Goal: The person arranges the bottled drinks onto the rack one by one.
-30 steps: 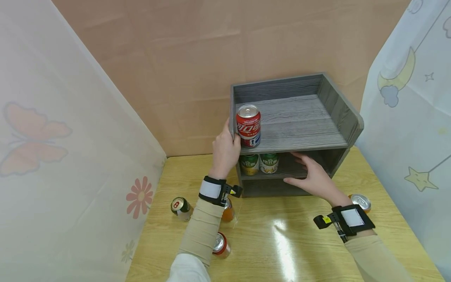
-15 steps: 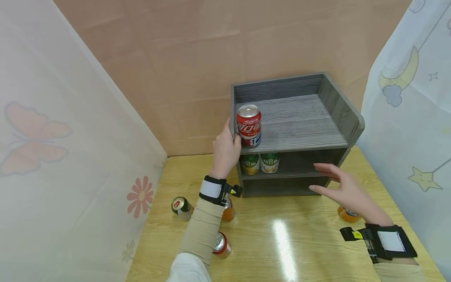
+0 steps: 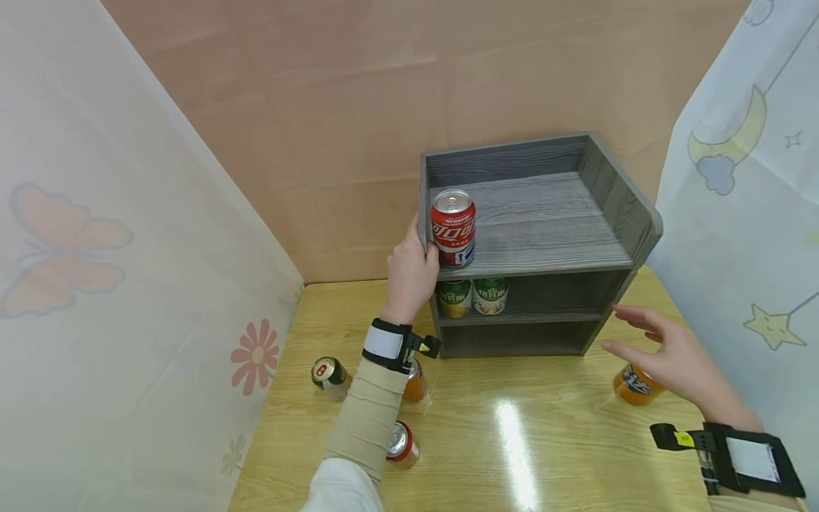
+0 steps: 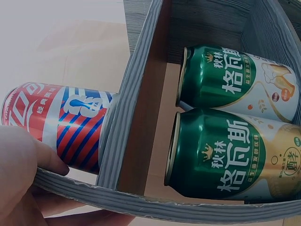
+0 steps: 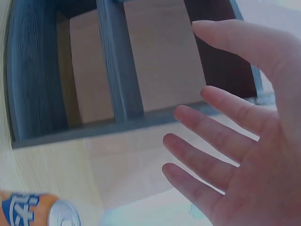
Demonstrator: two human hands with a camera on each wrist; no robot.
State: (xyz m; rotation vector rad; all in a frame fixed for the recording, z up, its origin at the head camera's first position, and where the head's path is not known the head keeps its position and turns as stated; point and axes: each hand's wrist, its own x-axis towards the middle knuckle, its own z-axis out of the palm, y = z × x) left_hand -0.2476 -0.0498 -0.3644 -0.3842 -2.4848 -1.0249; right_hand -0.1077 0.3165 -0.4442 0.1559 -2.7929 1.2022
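My left hand (image 3: 412, 277) grips the left side panel of a grey wooden shelf (image 3: 537, 213), the thumb on its inner side beside a red cola can (image 3: 453, 227). That can stands upright on the top level. Two green and white cans (image 4: 235, 75) stand side by side at the left of the middle level. To the right of the shelf, my right hand (image 3: 678, 355) hangs in the air with fingers spread and nothing in it. Behind it, partly covered, an orange soda can (image 3: 635, 385) stands on the table.
On the wooden table (image 3: 473, 441) at the left are a dark green and pale can (image 3: 330, 378), another orange can (image 3: 414, 382) and a red-topped can (image 3: 402, 445), the last two partly behind my left forearm. Printed cloth hangs at both sides.
My right hand has drawn out of the shelf's middle level and moved right and toward me, to near the orange can. The left hand stays on the side panel.
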